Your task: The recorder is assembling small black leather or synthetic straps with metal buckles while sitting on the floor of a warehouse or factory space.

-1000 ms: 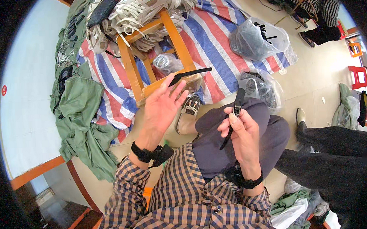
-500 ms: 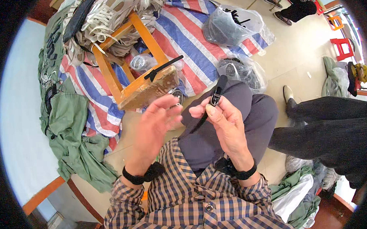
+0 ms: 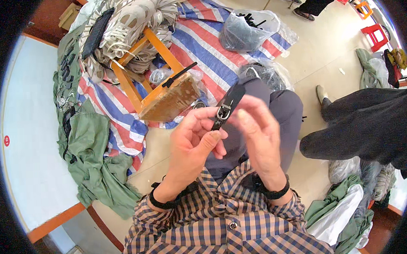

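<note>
A short black strap with a silver buckle point(image 3: 223, 112) is pinched near its buckle between the thumb and fingers of my left hand point(image 3: 192, 138). The strap's wide end points up and to the right, above my lap. My right hand point(image 3: 260, 136) is just to the right of the buckle, its fingers smeared by motion and partly behind the strap, so I cannot tell whether they touch it. Beyond my hands a wooden stool point(image 3: 169, 101) lies tipped over, with another black strap point(image 3: 179, 75) resting across its edge.
Pale strappy shoes point(image 3: 137, 17) are heaped at the far left on a striped plastic sheet point(image 3: 205, 42). Clear bags of black pieces point(image 3: 249, 31) stand beyond my knees. Green cloth point(image 3: 87, 144) lies at left. A person's dark-clothed leg point(image 3: 356, 126) is close on my right.
The buckled strap has passed from my right hand to my left, which has moved in to the right. My right hand has come off the buckle. The view has shifted slightly.
</note>
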`<state>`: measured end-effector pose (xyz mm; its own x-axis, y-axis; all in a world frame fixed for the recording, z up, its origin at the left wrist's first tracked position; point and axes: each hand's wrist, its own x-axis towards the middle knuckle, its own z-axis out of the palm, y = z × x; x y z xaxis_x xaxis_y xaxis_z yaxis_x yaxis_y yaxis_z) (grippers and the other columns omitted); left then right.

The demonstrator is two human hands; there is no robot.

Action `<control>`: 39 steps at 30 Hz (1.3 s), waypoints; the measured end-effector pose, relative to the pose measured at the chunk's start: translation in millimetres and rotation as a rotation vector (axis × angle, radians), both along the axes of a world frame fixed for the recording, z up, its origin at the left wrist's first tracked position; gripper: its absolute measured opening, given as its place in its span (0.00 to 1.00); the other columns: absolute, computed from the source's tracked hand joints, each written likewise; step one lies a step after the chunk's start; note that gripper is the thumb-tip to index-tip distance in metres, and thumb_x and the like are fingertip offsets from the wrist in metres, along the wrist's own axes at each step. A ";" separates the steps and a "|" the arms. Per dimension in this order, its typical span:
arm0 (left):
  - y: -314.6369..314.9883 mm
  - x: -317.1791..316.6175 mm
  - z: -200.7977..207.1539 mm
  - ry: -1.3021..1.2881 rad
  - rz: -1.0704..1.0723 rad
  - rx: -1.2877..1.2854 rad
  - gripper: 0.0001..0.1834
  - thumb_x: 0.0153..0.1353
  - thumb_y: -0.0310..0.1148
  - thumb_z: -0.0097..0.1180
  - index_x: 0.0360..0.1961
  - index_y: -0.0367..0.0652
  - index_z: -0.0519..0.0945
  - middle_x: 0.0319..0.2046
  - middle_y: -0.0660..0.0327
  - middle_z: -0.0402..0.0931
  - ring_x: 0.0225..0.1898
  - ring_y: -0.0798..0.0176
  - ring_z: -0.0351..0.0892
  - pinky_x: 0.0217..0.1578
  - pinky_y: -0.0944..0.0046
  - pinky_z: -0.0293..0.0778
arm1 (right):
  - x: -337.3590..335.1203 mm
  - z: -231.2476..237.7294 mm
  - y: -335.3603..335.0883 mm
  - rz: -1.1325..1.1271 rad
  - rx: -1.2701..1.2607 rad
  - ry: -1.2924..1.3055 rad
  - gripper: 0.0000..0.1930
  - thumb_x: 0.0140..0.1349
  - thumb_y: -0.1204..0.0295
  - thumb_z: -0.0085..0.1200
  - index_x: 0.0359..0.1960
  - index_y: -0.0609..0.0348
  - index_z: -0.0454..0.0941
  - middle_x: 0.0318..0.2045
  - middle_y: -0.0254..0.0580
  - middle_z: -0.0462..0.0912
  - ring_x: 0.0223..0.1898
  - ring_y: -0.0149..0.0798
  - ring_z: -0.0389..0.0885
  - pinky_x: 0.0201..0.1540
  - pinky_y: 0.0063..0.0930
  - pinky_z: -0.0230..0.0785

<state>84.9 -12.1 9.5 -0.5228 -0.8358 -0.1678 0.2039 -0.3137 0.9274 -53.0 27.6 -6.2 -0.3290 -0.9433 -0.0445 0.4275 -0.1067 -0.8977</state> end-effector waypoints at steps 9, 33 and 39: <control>22.1 0.8 19.5 -0.076 -0.066 -0.028 0.18 0.59 0.26 0.51 0.50 0.37 0.67 0.29 0.60 0.75 0.21 0.71 0.72 0.22 0.75 0.70 | -15.1 34.2 17.7 -0.111 -0.085 0.454 0.07 0.61 0.77 0.48 0.38 0.65 0.75 0.32 0.33 0.74 0.34 0.23 0.70 0.39 0.15 0.63; 24.3 3.4 8.3 -0.278 0.239 -0.471 0.15 0.47 0.20 0.60 0.37 0.38 0.74 0.27 0.64 0.75 0.29 0.74 0.74 0.31 0.75 0.71 | -0.9 2.7 12.4 0.402 0.109 -0.440 0.10 0.62 0.66 0.47 0.35 0.61 0.72 0.24 0.32 0.75 0.27 0.25 0.72 0.34 0.17 0.64; 19.3 3.0 12.7 -0.437 0.208 -0.680 0.12 0.46 0.21 0.60 0.34 0.38 0.75 0.26 0.63 0.74 0.27 0.73 0.74 0.30 0.74 0.71 | -4.8 0.4 10.7 0.424 0.118 -0.363 0.09 0.62 0.67 0.48 0.36 0.61 0.72 0.26 0.31 0.74 0.27 0.24 0.72 0.34 0.17 0.65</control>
<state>88.0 7.1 22.2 -0.3516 -0.9004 0.2564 -0.2260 0.3474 0.9100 -57.8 38.3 -5.8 0.1333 -0.9713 -0.1967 0.6943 0.2332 -0.6809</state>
